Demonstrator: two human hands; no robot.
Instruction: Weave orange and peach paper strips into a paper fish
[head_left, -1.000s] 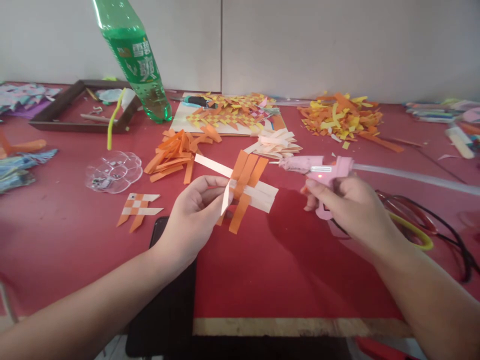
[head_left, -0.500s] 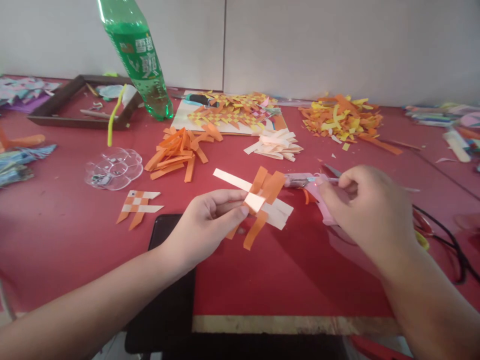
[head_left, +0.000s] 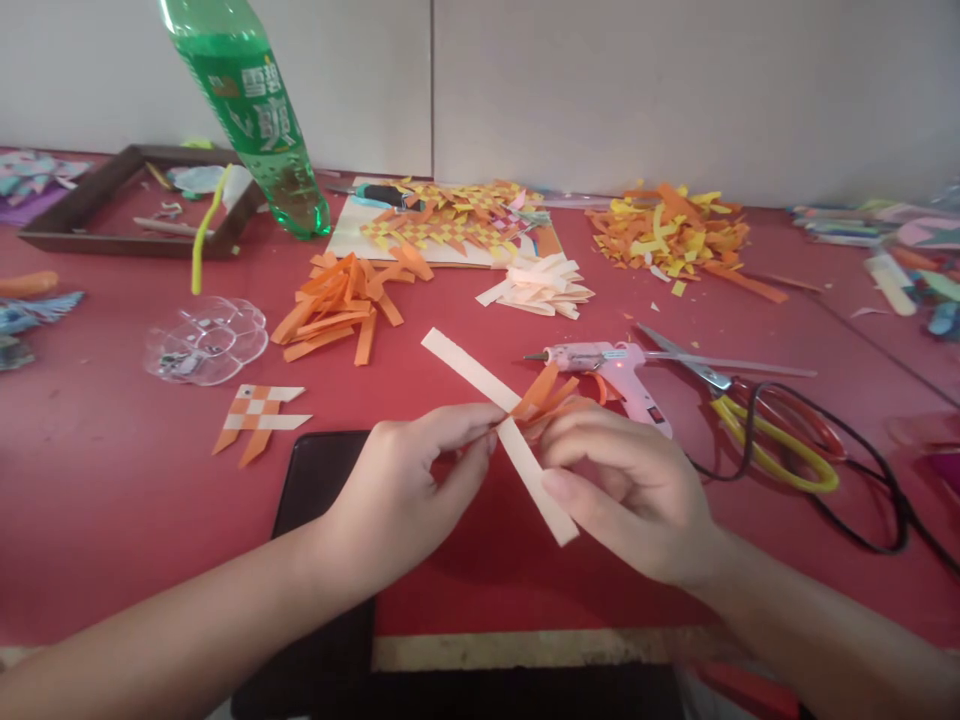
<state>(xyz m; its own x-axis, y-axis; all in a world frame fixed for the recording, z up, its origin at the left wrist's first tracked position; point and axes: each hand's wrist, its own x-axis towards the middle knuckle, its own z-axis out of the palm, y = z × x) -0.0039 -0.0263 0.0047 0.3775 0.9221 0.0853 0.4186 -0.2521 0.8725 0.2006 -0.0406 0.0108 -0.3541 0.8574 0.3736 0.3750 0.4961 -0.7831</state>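
My left hand (head_left: 420, 480) pinches a small weave of paper strips at its crossing, thumb and forefinger together. Orange strips (head_left: 541, 395) of the weave fan out to the right, partly behind my right hand (head_left: 630, 480). One long cream strip (head_left: 536, 480) slants down from the crossing, and the fingers of my right hand close on the weave's right side there. Another cream end (head_left: 465, 365) points up and left. A finished-looking orange and cream woven paper fish (head_left: 261, 412) lies to the left. Just beyond my right hand rests a pink glue gun (head_left: 600, 360), its small light lit.
Scissors (head_left: 780, 455) and a black cord (head_left: 892, 500) lie at right. Behind are orange strips (head_left: 337, 305), cream strips (head_left: 544, 285), a scrap pile (head_left: 667, 230), a clear palette (head_left: 206, 345), a frame (head_left: 82, 225) and a tilted green bottle (head_left: 259, 120). A black tablet-like slab (head_left: 322, 480) sits under my left wrist.
My right hand has left the glue gun and moved left onto the paper weave. The weave has been turned, and a cream strip now points down toward me. The scissors are uncovered.
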